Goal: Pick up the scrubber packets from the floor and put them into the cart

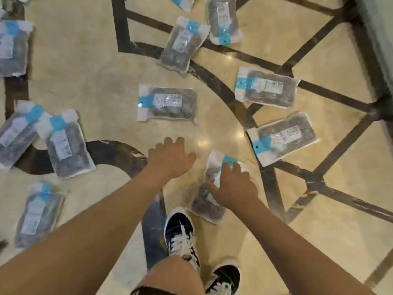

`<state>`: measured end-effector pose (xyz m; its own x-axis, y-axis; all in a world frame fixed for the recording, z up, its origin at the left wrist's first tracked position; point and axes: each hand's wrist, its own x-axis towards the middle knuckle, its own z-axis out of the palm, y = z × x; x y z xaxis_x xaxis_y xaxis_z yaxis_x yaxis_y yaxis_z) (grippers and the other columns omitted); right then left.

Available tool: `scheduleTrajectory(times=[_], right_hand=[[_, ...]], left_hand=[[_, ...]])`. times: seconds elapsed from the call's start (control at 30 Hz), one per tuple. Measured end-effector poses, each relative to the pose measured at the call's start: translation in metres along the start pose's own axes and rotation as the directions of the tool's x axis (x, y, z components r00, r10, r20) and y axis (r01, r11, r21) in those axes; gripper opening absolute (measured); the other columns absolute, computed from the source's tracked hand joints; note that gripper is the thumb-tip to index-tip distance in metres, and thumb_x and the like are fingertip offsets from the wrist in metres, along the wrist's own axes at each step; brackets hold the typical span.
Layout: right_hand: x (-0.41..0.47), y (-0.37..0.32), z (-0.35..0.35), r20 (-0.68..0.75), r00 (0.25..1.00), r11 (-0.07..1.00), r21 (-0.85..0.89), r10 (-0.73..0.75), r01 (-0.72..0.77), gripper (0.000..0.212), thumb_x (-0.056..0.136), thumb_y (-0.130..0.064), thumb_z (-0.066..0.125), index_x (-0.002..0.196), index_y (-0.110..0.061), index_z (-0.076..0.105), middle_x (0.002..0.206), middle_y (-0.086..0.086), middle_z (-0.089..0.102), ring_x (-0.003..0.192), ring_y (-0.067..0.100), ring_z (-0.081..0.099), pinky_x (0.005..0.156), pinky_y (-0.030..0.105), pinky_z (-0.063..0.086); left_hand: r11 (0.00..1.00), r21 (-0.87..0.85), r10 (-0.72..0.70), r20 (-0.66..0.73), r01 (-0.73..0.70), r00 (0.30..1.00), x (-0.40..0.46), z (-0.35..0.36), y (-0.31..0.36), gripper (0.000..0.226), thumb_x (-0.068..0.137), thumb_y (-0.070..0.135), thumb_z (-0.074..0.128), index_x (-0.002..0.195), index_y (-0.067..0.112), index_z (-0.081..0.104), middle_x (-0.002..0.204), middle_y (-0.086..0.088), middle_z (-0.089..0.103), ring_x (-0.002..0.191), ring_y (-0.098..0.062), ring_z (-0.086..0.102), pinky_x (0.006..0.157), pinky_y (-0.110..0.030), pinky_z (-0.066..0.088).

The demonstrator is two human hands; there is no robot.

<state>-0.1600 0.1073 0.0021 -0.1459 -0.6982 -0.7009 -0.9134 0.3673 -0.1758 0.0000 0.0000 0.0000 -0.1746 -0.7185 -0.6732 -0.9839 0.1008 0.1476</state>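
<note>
Several clear scrubber packets with blue bands and white labels lie scattered on the marble floor. My right hand rests on top of the nearest packet, just ahead of my shoes, with its fingers curled over the packet's upper half. My left hand hovers with fingers spread over bare floor, below another packet and holding nothing. More packets lie to the right and to the left. No cart is in view.
My two dark sneakers with white laces stand on the floor just behind the nearest packet. The beige marble floor has dark inlaid bands. A pale surface runs along the upper right edge.
</note>
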Motion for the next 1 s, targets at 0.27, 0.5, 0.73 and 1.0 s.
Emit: scheduleTrajectory(times=[0.27, 0.5, 0.73, 1.0], right_hand=[[0.07, 0.033, 0.131, 0.02, 0.976, 0.973, 0.077, 0.218, -0.219, 0.095, 0.094, -0.079, 0.031, 0.165, -0.027, -0.005, 0.166, 0.026, -0.011, 0.148, 0.054, 0.024, 0.112, 0.057, 0.039], [0.111, 0.039, 0.134, -0.196, 0.96, 0.967, 0.197, 0.198, -0.16, 0.085, 0.102, -0.049, 0.052, 0.164, -0.032, -0.004, 0.164, 0.018, -0.024, 0.131, 0.049, 0.042, 0.102, 0.045, 0.045], [0.167, 0.057, 0.094, -0.399, 0.899, 0.94, 0.341, 0.178, -0.034, 0.083, 0.091, -0.05, 0.071, 0.158, -0.023, 0.029, 0.169, 0.018, 0.005, 0.142, 0.049, 0.034, 0.112, 0.052, 0.038], [0.179, 0.081, 0.088, 0.004, 0.927, 0.801, 0.502, 0.375, -0.327, 0.109, 0.066, -0.083, 0.072, 0.138, -0.004, 0.051, 0.136, 0.019, 0.058, 0.122, 0.039, 0.059, 0.098, 0.048, 0.054]], left_hand=[[1.0, -0.017, -0.014, -0.224, 0.01, 0.974, 0.16, 0.057, -0.008, 0.072, 0.101, 0.053, 0.044, 0.157, 0.013, 0.027, 0.164, -0.021, 0.02, 0.148, -0.044, 0.024, 0.116, -0.056, 0.031], [0.999, 0.013, 0.042, -0.263, -0.04, 0.964, 0.243, 0.047, -0.013, 0.078, 0.098, 0.068, 0.033, 0.163, 0.031, 0.009, 0.173, -0.002, 0.001, 0.155, -0.046, -0.004, 0.115, -0.077, 0.007], [0.919, 0.041, 0.374, -0.414, -0.393, 0.83, 0.166, 0.11, -0.066, 0.041, 0.095, 0.061, 0.035, 0.084, 0.025, 0.053, 0.102, 0.009, 0.056, 0.124, -0.023, 0.047, 0.102, -0.052, 0.031], [0.78, -0.62, -0.37, -0.345, 0.086, 0.863, 0.137, 0.15, -0.095, 0.083, 0.08, 0.05, 0.083, 0.142, 0.006, 0.05, 0.142, -0.018, 0.049, 0.126, -0.037, 0.051, 0.106, -0.047, 0.043]])
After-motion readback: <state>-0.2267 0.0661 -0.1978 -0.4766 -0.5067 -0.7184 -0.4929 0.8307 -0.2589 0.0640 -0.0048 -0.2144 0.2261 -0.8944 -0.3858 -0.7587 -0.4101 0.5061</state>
